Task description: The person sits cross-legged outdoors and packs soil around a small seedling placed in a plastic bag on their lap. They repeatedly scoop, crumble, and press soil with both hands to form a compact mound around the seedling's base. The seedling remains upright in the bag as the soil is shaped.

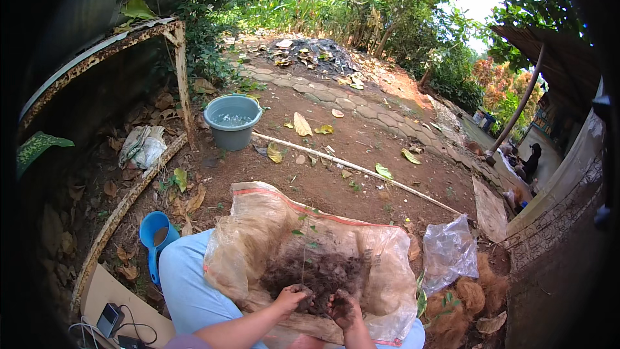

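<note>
A woven plastic sack [387,271] with a red-striped edge lies spread over my lap. Dark, crumbly fibrous planting material [319,271] is heaped in its middle. My left hand [294,297] grips the base of a thin-stemmed seedling [310,245], with a dark clump around its foot. The stem rises upright above the heap and carries a few small green leaves. Beside it, my right hand [345,309] has curled fingers coated in dark dirt, at the near edge of the heap. Whether anything sits between those fingers is hidden.
A blue dipper [157,232] and a grey bucket of water [233,123] stand to the left. Brown coir fibre [467,300] and a clear plastic bag [450,247] lie at right. A pole [358,165] crosses the ground ahead. A person [532,162] sits far right.
</note>
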`<state>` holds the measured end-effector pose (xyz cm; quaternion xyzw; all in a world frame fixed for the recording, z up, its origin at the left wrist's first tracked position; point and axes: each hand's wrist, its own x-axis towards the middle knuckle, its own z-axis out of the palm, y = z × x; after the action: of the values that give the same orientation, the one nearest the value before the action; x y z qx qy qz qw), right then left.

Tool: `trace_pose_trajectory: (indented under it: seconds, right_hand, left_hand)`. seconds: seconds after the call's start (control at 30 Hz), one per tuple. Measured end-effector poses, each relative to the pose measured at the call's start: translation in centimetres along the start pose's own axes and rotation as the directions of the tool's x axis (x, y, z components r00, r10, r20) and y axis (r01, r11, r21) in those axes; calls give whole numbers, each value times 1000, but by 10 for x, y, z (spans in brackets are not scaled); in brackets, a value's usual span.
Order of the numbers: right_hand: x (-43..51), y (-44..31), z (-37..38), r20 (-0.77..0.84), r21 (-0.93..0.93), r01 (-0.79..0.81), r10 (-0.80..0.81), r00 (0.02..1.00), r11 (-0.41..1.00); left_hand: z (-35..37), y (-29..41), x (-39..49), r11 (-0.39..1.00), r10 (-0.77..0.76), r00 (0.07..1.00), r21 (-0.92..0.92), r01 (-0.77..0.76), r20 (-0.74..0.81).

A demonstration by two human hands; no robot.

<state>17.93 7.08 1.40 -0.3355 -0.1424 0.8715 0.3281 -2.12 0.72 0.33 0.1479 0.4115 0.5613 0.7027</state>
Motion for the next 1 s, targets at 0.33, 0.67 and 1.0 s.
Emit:
trace_pose_trajectory:
  seconds: [0.33, 0.67, 1.0]
  right_hand:
    - [5, 4, -2, -156, -987, -163, -384, 910, 15]
    - [-18, -6, 45, 3, -985, -84, -499, 867, -151]
    - [0, 63, 54, 555, -831, 528, -317, 769, -174]
  left_hand:
    - [-1, 9, -3, 982, 15, 1000, -189, -13, 9]
    - [3, -9, 9, 998, 45, 997, 54, -41, -67]
    - [10, -6, 2, 965, 99, 968, -215, -150, -230]
